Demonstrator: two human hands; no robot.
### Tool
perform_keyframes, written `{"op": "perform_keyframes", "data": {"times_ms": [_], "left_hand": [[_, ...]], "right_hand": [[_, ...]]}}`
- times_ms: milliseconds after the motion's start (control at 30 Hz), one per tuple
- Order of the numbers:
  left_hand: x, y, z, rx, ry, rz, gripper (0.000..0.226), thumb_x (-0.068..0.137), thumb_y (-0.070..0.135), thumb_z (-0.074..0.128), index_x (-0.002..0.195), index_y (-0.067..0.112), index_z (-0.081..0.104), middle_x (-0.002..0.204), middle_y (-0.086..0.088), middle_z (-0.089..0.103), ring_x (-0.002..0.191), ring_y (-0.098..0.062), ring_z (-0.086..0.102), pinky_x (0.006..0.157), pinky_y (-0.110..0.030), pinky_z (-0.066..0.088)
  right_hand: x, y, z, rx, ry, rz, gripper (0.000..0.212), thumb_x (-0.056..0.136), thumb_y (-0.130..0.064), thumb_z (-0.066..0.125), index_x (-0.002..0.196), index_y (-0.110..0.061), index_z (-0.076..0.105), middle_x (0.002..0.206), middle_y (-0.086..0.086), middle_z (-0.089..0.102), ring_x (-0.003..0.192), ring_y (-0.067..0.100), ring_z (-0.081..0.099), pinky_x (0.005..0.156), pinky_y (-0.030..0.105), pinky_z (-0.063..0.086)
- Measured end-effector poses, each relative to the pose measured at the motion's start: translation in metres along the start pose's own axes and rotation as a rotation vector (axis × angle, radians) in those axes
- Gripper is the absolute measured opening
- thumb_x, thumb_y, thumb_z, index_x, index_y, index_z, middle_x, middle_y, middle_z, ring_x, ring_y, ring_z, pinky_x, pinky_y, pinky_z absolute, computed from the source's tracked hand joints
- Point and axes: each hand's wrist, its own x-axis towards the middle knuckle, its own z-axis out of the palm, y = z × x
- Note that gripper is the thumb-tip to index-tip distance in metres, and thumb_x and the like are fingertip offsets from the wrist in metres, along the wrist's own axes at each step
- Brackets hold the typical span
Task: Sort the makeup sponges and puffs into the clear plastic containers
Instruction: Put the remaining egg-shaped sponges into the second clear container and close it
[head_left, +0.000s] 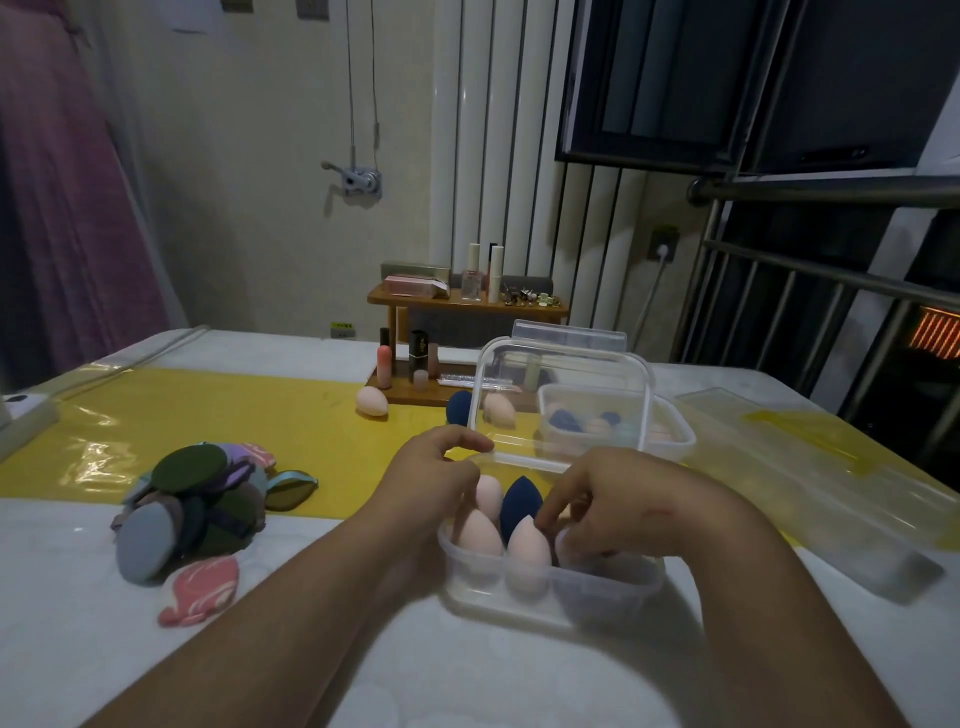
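A clear plastic container (550, 587), lid raised, is held at 6 o'clock on the quilted white bed. Smooth teardrop sponges (527, 553) are packed upright inside. Right hand (618, 499) fingers are curled among them; left hand (436, 467) fingers are loosely bent at its rim. Flat round puffs (192, 509) are heaped at 9 o'clock.

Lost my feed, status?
Left hand steadies open clear plastic container; right hand inside. Pink and navy teardrop sponges seated. Nothing blocking.
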Motion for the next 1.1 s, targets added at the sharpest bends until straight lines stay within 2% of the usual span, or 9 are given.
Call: {"op": "perform_keyframes", "data": {"times_ms": [100, 167, 267, 367, 467, 700, 867, 1033, 1100], "left_hand": [[-0.0014, 0.0, 0.0002, -0.039, -0.003, -0.023, 0.04, 0.08, -0.005, 0.051, 0.096, 0.026, 0.071, 0.069, -0.012, 0.059, 0.062, -0.02, 0.055, 0.052, -0.024, 0.044], [-0.0007, -0.0002, 0.0001, -0.032, -0.005, -0.018, 0.04, 0.08, -0.005, 0.051, 0.096, 0.026, 0.071, 0.071, -0.012, 0.06, 0.064, -0.022, 0.056, 0.056, -0.026, 0.045], [0.001, -0.001, -0.0007, 0.004, -0.007, 0.008, 0.039, 0.08, -0.004, 0.053, 0.096, 0.026, 0.071, 0.071, -0.008, 0.06, 0.067, -0.021, 0.056, 0.06, -0.028, 0.044], [0.0007, -0.0014, -0.0005, 0.0, -0.005, 0.005, 0.039, 0.08, -0.004, 0.052, 0.097, 0.026, 0.07, 0.064, -0.008, 0.057, 0.061, -0.019, 0.054, 0.056, -0.025, 0.042], [-0.0002, -0.0007, -0.0004, 0.001, -0.005, 0.001, 0.039, 0.08, -0.004, 0.052, 0.097, 0.026, 0.07, 0.067, -0.008, 0.059, 0.062, -0.019, 0.055, 0.054, -0.024, 0.042], [0.0005, 0.0005, -0.0004, 0.0, -0.008, 0.002, 0.039, 0.079, -0.004, 0.053, 0.097, 0.027, 0.07, 0.083, -0.012, 0.062, 0.073, -0.024, 0.058, 0.058, -0.027, 0.044], [0.0012, -0.0016, -0.001, 0.0, -0.013, 0.011, 0.038, 0.08, -0.003, 0.053, 0.098, 0.026, 0.07, 0.077, -0.011, 0.062, 0.071, -0.023, 0.059, 0.06, -0.028, 0.045], [0.0015, -0.002, -0.0012, 0.004, -0.018, 0.019, 0.039, 0.079, -0.004, 0.054, 0.096, 0.027, 0.071, 0.076, -0.008, 0.061, 0.072, -0.023, 0.058, 0.061, -0.029, 0.044], [0.0017, -0.003, -0.0013, 0.0, -0.012, 0.032, 0.039, 0.077, -0.004, 0.053, 0.094, 0.027, 0.07, 0.078, -0.006, 0.062, 0.072, -0.022, 0.057, 0.062, -0.029, 0.044]], "right_hand": [[0.0007, -0.0014, 0.0, 0.003, -0.024, -0.01, 0.032, 0.081, -0.026, 0.074, 0.103, -0.048, 0.073, 0.082, -0.016, 0.064, 0.083, 0.01, 0.065, 0.081, 0.03, 0.058], [0.0021, -0.0016, 0.0011, 0.014, -0.009, -0.014, 0.028, 0.081, -0.029, 0.076, 0.103, -0.045, 0.073, 0.084, -0.014, 0.063, 0.083, 0.012, 0.064, 0.082, 0.033, 0.059], [0.0051, -0.0009, 0.004, 0.065, 0.08, 0.011, 0.02, 0.071, -0.032, 0.085, 0.08, -0.031, 0.068, 0.083, -0.004, 0.068, 0.07, 0.017, 0.067, 0.071, 0.038, 0.063], [0.0065, -0.0027, 0.0051, 0.05, 0.109, 0.027, 0.026, 0.068, -0.036, 0.088, 0.074, -0.024, 0.065, 0.079, 0.0, 0.07, 0.065, 0.02, 0.068, 0.066, 0.038, 0.062], [0.0055, -0.0029, 0.0039, 0.059, 0.104, 0.043, 0.025, 0.069, -0.04, 0.087, 0.076, -0.025, 0.068, 0.08, -0.001, 0.07, 0.067, 0.018, 0.07, 0.065, 0.035, 0.062], [0.0023, -0.0006, 0.0005, 0.131, 0.105, 0.05, 0.024, 0.07, -0.04, 0.086, 0.079, -0.025, 0.07, 0.076, 0.001, 0.072, 0.072, 0.023, 0.074, 0.07, 0.043, 0.063], [0.0033, -0.0001, -0.0007, 0.126, 0.146, 0.056, 0.022, 0.076, -0.045, 0.081, 0.08, -0.027, 0.069, 0.075, 0.0, 0.072, 0.068, 0.018, 0.073, 0.065, 0.037, 0.063], [0.0032, -0.0026, -0.0001, 0.104, 0.26, 0.038, 0.017, 0.087, -0.046, 0.07, 0.081, -0.03, 0.066, 0.078, -0.002, 0.069, 0.064, 0.016, 0.069, 0.058, 0.031, 0.06], [0.0086, -0.0035, 0.0042, 0.121, 0.354, -0.002, 0.013, 0.089, -0.043, 0.066, 0.082, -0.032, 0.066, 0.084, -0.004, 0.067, 0.069, 0.015, 0.066, 0.058, 0.032, 0.058]]}}
